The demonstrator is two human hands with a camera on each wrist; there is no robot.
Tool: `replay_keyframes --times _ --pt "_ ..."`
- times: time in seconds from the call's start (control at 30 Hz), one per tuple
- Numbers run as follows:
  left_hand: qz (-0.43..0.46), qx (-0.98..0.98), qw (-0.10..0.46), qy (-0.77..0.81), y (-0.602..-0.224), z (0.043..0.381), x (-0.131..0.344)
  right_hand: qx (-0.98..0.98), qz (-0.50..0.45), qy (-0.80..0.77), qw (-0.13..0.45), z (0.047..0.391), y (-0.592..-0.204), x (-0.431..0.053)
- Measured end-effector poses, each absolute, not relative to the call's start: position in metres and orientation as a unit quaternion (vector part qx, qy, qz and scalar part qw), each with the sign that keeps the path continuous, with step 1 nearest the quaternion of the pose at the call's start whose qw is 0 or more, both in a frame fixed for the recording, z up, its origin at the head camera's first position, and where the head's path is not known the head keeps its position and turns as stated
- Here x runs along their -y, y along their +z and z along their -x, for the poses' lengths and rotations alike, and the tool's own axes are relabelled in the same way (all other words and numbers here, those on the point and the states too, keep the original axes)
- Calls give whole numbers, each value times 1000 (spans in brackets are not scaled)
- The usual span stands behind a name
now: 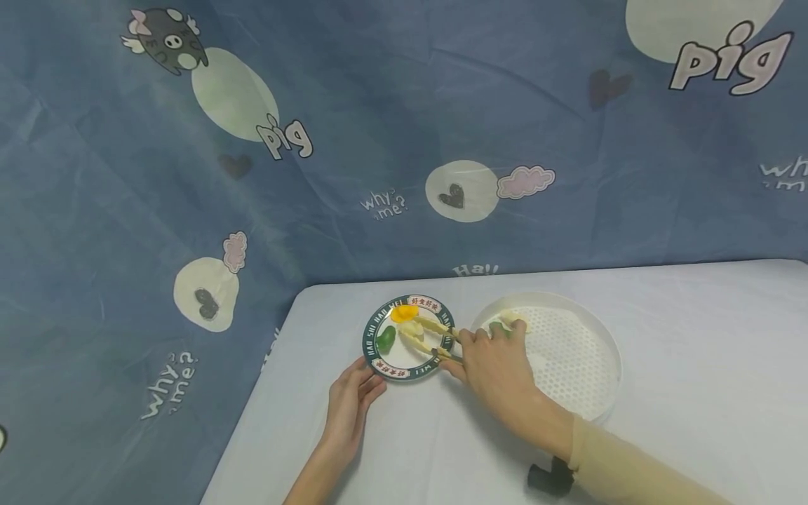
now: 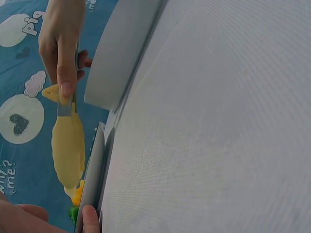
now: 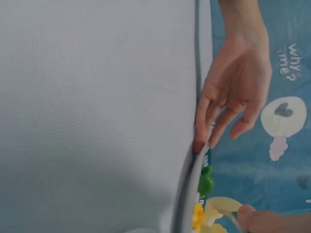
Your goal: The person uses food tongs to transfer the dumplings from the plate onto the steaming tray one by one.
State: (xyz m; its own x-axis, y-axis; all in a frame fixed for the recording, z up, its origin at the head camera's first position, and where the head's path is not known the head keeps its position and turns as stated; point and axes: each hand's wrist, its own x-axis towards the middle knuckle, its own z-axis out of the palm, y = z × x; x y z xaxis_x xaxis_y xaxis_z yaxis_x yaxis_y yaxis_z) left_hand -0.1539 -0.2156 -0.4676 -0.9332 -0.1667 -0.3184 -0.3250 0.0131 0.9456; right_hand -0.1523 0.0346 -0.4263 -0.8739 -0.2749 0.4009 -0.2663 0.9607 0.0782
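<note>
My left hand [image 1: 350, 410] holds the near-left rim of a small round plate [image 1: 398, 360] with a green lettered border. In the right wrist view its fingers [image 3: 200, 141] meet the plate's edge. My right hand [image 1: 499, 368] grips metal tongs with flat yellow ends [image 2: 68, 150]. Those ends reach over the plate, either side of a pale yellow piece [image 1: 412, 330]; whether they squeeze it, I cannot tell. Beside it on the plate lie an orange-yellow piece [image 1: 404, 313] and a green pepper-shaped piece [image 1: 386, 340].
Right of the plate stands a round white basket [image 1: 574, 361] with a perforated bottom. A green piece [image 1: 499, 327] and a pale yellow piece [image 1: 519, 320] in it are partly hidden by my right hand. A black object [image 1: 550, 478] lies by the right sleeve on the white table.
</note>
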Motion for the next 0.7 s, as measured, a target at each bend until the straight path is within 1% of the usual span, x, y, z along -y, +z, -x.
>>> replay_keyframes --times 0.23,0.7 --pt "172 -707 59 683 -467 154 216 977 -135 14 163 139 -410 -52" --pt "174 -705 61 684 -467 155 216 982 -91 48 160 120 -393 -104"
